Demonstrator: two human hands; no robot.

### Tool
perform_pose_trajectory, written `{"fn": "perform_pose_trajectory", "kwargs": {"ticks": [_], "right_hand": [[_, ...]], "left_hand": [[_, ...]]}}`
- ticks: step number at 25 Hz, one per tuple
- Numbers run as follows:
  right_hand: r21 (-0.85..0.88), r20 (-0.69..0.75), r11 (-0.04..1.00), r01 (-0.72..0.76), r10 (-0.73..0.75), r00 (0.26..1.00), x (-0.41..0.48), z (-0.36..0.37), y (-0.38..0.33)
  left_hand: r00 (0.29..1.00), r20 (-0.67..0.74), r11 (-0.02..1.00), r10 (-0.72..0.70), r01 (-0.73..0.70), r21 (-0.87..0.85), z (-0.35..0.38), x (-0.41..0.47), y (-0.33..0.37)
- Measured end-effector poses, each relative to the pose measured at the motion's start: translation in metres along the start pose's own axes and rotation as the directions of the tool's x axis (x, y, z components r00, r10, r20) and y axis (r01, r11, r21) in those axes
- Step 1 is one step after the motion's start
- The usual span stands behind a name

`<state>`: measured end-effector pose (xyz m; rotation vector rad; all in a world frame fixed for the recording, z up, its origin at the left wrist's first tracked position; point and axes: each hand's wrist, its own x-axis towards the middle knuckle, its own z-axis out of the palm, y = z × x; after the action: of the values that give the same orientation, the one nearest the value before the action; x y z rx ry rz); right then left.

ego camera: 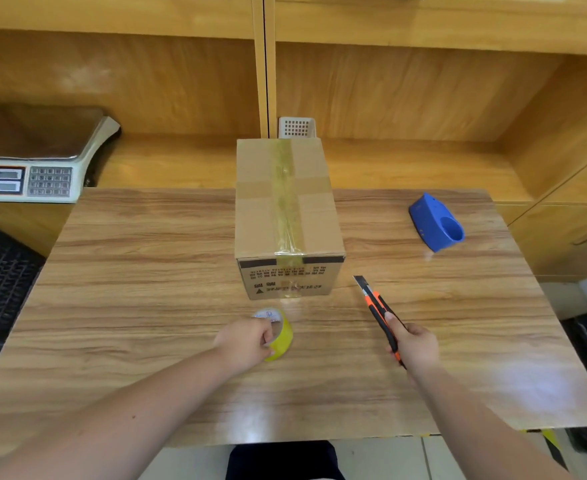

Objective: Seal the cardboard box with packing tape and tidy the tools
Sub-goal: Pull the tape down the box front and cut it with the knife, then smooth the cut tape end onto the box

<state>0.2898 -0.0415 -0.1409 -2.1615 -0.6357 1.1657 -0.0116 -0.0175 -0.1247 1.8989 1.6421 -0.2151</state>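
The box sat closed at the middle of the counter's far edge, its far end reaching past that edge, with a strip of yellowish tape running along the top seam and folding down over the near face. My left hand was closed on the roll of tape, fingers hooked into its core, the roll resting on the counter just in front of the box. My right hand was clamped around the orange and black knife, its blade out and pointing toward the box's near right corner, apart from it. A blue tape holder lay near the counter's far right corner. A scale stood on the shelf beyond the far left corner, and a white basket showed behind the box.
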Motion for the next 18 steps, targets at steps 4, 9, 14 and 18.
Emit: {"fn": "perform_pose_trajectory", "kwargs": {"ticks": [4,9,14,18], "right_hand": [[-0.129,0.037,0.992,-0.008,0.013,0.999,0.008,0.019,0.01],[-0.215,0.144,0.977,-0.002,0.033,0.989,0.016,0.04,0.021],[-0.618,0.218,0.755,0.218,-0.102,0.971,0.013,0.048,0.02],[-0.795,0.263,0.531,0.293,-0.132,0.956,0.015,0.05,0.022]], "left_hand": [[0.994,0.029,0.967,0.102,-0.106,0.233,0.011,0.008,-0.01],[0.984,0.068,0.933,0.165,-0.178,0.311,0.027,0.014,-0.014],[0.981,0.05,0.938,0.186,-0.193,0.289,0.033,0.018,-0.018],[0.979,0.045,0.944,0.2,-0.205,0.257,0.034,0.019,-0.02]]}}
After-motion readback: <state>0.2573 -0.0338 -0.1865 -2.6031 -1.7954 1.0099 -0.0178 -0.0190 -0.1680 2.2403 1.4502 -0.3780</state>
